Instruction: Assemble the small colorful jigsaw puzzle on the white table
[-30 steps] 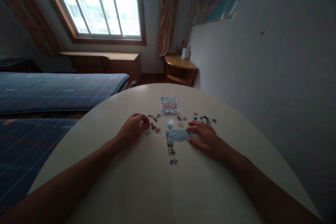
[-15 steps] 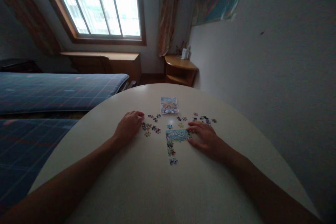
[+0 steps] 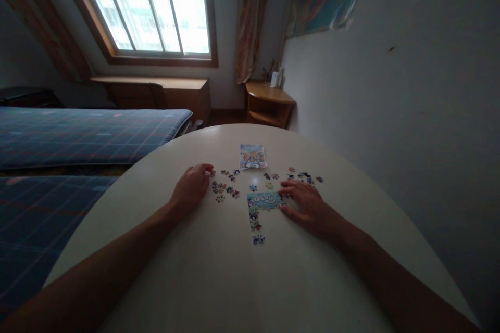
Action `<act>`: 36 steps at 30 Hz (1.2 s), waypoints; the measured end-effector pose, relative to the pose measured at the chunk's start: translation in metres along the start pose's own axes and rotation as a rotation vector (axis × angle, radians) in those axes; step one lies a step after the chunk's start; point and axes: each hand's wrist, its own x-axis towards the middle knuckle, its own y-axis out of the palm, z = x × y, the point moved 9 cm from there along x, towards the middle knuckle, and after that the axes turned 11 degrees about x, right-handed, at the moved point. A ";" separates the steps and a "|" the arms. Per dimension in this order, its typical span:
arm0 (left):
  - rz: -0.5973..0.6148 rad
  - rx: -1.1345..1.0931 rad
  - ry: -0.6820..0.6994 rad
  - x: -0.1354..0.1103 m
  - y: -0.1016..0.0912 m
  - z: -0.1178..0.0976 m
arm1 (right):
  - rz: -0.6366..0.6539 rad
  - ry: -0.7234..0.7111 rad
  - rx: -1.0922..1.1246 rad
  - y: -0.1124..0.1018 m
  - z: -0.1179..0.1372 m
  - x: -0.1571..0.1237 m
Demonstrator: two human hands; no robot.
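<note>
On the round white table lies a partly joined jigsaw, a blue strip with a column of pieces running down from its left end. My right hand rests flat beside the strip's right end, fingers spread, touching it. My left hand lies curled on the table left of a small cluster of loose pieces, fingertips pinched together near one piece; whether it grips that piece I cannot make out. More loose pieces lie beyond my right hand.
A small picture card lies at the table's far side. A bed with a blue plaid cover stands to the left. Wooden cabinets and a window are at the back, a wall on the right.
My left hand has drawn back to the left, away from the cluster of loose pieces it covered a second ago. My right hand has stayed at the strip.
</note>
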 end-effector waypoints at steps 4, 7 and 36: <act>-0.008 -0.006 0.032 0.000 0.001 -0.002 | -0.012 -0.007 0.002 -0.001 0.000 0.000; -0.009 -0.009 0.058 0.000 0.003 -0.002 | -0.012 -0.011 0.005 -0.001 0.000 -0.001; 0.010 0.014 0.079 0.001 0.005 -0.008 | -0.015 -0.032 -0.007 -0.001 0.001 0.000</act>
